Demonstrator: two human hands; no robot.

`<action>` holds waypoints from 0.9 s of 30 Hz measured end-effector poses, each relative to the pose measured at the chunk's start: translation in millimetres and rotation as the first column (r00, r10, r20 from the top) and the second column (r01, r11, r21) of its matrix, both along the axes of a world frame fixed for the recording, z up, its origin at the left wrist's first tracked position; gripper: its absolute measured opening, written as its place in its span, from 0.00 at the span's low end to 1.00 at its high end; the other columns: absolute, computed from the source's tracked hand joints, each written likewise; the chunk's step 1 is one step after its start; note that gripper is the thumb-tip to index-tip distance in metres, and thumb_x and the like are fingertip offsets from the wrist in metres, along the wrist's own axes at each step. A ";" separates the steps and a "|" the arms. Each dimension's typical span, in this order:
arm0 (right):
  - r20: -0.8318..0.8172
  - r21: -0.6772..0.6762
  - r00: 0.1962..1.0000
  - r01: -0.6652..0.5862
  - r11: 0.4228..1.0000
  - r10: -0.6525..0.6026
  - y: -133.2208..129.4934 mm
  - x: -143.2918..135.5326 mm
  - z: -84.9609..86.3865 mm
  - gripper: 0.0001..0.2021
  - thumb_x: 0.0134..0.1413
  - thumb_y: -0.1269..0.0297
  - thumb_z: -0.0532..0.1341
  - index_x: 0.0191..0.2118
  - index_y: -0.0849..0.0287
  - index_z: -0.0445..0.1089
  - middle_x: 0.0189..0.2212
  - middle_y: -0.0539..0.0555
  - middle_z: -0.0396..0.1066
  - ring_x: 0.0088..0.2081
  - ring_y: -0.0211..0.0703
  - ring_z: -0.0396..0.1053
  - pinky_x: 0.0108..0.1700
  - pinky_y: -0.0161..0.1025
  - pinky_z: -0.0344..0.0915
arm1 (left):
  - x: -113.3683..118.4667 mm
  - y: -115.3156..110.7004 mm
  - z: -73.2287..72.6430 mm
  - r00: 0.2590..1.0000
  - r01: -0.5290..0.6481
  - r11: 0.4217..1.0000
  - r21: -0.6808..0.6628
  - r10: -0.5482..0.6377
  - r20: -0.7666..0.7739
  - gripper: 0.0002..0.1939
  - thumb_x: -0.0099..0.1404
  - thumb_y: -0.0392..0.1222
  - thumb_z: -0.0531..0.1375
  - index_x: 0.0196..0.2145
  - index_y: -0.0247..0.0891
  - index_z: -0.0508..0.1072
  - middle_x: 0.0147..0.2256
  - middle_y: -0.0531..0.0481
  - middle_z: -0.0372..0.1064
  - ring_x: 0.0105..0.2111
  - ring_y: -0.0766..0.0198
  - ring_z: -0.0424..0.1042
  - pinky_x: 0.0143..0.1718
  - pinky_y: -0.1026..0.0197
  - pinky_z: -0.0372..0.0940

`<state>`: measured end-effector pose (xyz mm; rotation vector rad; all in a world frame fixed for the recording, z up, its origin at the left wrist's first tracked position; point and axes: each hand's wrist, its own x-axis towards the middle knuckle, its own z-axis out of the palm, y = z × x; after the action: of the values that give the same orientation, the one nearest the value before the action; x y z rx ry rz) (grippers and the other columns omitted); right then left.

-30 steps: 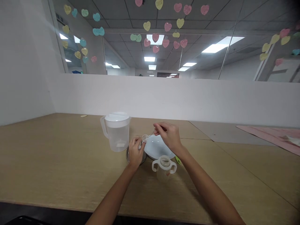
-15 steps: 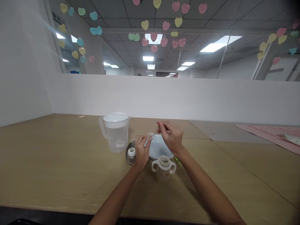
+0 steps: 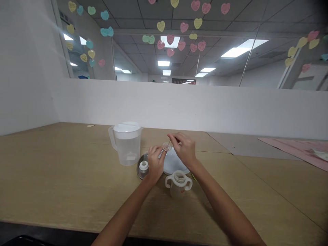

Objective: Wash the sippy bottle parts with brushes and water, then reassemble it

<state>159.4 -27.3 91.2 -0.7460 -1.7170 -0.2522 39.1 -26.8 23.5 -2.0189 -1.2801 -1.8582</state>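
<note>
My left hand (image 3: 155, 162) pinches a small round translucent piece (image 3: 166, 147) by its rim, its open side facing me; it looks like a bottle nipple. Above it, my right hand (image 3: 185, 147) grips a thin stick (image 3: 168, 143) between thumb and fingers, with its lower end inside the round piece. Just below both hands, a two-handled baby bottle (image 3: 178, 186) stands upright with its top uncovered. A white plate or basin (image 3: 172, 164) lies behind the bottle, partly covered by my hands. Left of my left hand, a small bottle with a white collar (image 3: 144, 166) stands on a metal tray (image 3: 139, 174).
A lidded clear pitcher (image 3: 128, 145) with liquid in it stands at the left. A small flat pale object (image 3: 90, 125) lies farther back. On the right are a grey mat (image 3: 246, 146) and a pink cloth (image 3: 284, 145). A white wall (image 3: 164, 106) closes off the table's far side.
My right hand has moved slightly left, and the stick is now more upright in the round piece. The round piece has shifted slightly up and right.
</note>
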 end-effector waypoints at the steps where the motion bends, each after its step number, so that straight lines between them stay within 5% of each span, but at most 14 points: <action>1: 0.031 0.001 0.999 0.012 1.000 -0.012 0.7 -0.4 -0.8 0.16 0.59 0.59 0.53 0.28 0.60 0.73 0.24 0.54 0.71 0.26 0.36 0.65 0.31 0.34 0.59 | 1.2 -0.5 3.5 1.000 0.003 1.000 0.003 -0.003 0.018 0.13 0.66 0.45 0.51 0.35 0.39 0.73 0.32 0.48 0.69 0.36 0.61 0.65 0.39 0.59 0.59; 6: 0.142 0.022 0.989 0.041 0.999 -0.043 6.3 0.7 -2.5 0.15 0.59 0.60 0.53 0.27 0.58 0.74 0.26 0.54 0.70 0.31 0.39 0.65 0.35 0.35 0.59 | 3.2 3.4 16.3 0.988 0.126 0.992 -0.032 -0.122 0.096 0.12 0.66 0.46 0.51 0.35 0.38 0.71 0.34 0.49 0.69 0.36 0.63 0.67 0.38 0.62 0.62; 10: 0.171 0.003 0.983 0.073 0.997 -0.072 11.7 4.9 -1.8 0.16 0.59 0.59 0.54 0.27 0.58 0.74 0.25 0.54 0.70 0.30 0.38 0.65 0.33 0.35 0.57 | -0.8 8.7 5.2 0.971 0.231 0.967 -0.110 -0.221 0.090 0.11 0.64 0.45 0.53 0.39 0.38 0.71 0.37 0.47 0.71 0.37 0.63 0.69 0.39 0.62 0.64; 17: 0.097 -0.078 0.993 0.071 0.994 -0.064 20.8 12.0 -1.9 0.17 0.58 0.56 0.53 0.27 0.60 0.74 0.24 0.53 0.69 0.27 0.37 0.65 0.30 0.33 0.58 | -6.7 12.6 -22.6 0.980 0.197 0.972 -0.130 -0.190 0.062 0.14 0.61 0.41 0.56 0.45 0.37 0.70 0.42 0.45 0.72 0.41 0.61 0.71 0.45 0.56 0.64; 27: 0.142 -0.153 0.990 0.044 0.987 -0.022 18.1 2.5 -4.0 0.13 0.57 0.61 0.56 0.28 0.59 0.75 0.25 0.53 0.70 0.29 0.37 0.66 0.31 0.32 0.58 | -1.4 11.1 -21.6 0.967 0.239 0.956 -0.168 -0.219 0.130 0.13 0.62 0.46 0.56 0.38 0.38 0.74 0.39 0.46 0.74 0.39 0.60 0.72 0.43 0.58 0.65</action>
<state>161.9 -9.2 87.2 -0.8897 -1.8741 -0.1978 37.7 -15.7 1.9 -2.2747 -1.3383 -2.0462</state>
